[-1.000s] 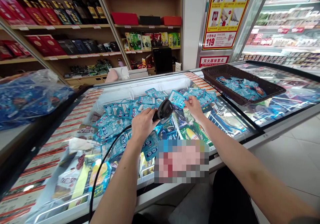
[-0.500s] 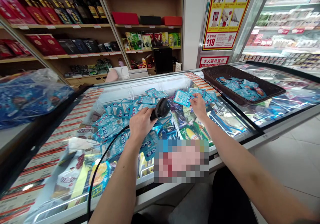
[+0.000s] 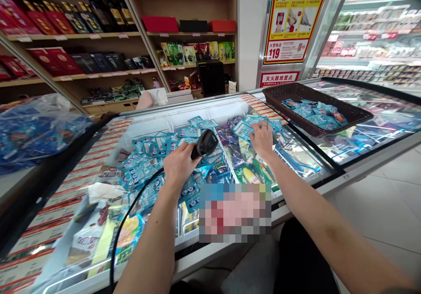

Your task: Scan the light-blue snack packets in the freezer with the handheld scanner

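My left hand (image 3: 180,164) is wrapped round a black barcode scanner (image 3: 206,144), its head pointing right over a spread of blue snack packets (image 3: 138,167) on the glass freezer top. A black cable (image 3: 131,208) runs from it down past my forearm. To the right, my right hand (image 3: 262,138) has its fingers closed at the right edge of a blue packet (image 3: 242,130), among several similar packets. The thumb is partly hidden, so the exact grip is hard to see.
A brown woven basket (image 3: 315,129) holding blue packets stands at the right on the freezer. At the left lies a plastic bag (image 3: 39,132) of blue packs. Frozen goods show through the glass. Shelves (image 3: 190,5) line the back; a blurred patch (image 3: 235,213) covers the front.
The packet at my right hand has tilted and come closer to the packets beside it. My left hand keeps the scanner. The whole view has shifted slightly.
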`<state>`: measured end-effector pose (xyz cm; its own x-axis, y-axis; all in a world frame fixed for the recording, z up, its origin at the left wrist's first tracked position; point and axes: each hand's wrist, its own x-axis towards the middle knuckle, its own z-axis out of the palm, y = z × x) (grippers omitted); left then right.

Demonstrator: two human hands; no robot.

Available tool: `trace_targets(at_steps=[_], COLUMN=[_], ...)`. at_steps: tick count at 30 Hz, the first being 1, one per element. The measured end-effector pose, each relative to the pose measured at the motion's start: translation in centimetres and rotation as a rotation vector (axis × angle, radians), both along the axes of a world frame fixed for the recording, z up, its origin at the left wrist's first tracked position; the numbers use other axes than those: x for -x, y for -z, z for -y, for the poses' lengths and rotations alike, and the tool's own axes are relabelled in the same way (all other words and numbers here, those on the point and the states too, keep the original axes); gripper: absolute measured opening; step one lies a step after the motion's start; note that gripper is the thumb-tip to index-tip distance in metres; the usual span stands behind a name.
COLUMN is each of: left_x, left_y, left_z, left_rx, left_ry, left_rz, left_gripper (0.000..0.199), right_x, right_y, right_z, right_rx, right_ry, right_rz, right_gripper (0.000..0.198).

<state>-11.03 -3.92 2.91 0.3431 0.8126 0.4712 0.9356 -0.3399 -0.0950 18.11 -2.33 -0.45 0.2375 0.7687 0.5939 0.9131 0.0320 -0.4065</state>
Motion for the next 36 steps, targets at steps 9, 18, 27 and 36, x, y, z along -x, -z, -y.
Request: trace_targets(at_steps=[9,18,27,36], left_x=[0.2,1.0,0.8,0.8], left_y=[-0.4,-0.3,-0.7,-0.5], left_z=[0.1,-0.2,0.0,-0.1], left_rx=[-0.007,-0.061,-0.064,-0.054], left_ry=[-0.064,-0.144,-0.169,-0.136], left_rz=[0.033,0.12,0.152,0.149], left_gripper=[0.034,0.037,0.037,0.036], right_x=[0.2,1.4,3.8,4.2], right_y=[1.1,0.3,0.8,0.0], right_z=[-0.6,0.0,-0.1,0.6], right_rx=[0.102,0.075,0.13,0.091], right_ry=[-0.096,-0.22,-0.871,-0.693], right_rz=[0.135,0.183,0.327,0.13], right_gripper=[0.021,0.033,0.041,0.035])
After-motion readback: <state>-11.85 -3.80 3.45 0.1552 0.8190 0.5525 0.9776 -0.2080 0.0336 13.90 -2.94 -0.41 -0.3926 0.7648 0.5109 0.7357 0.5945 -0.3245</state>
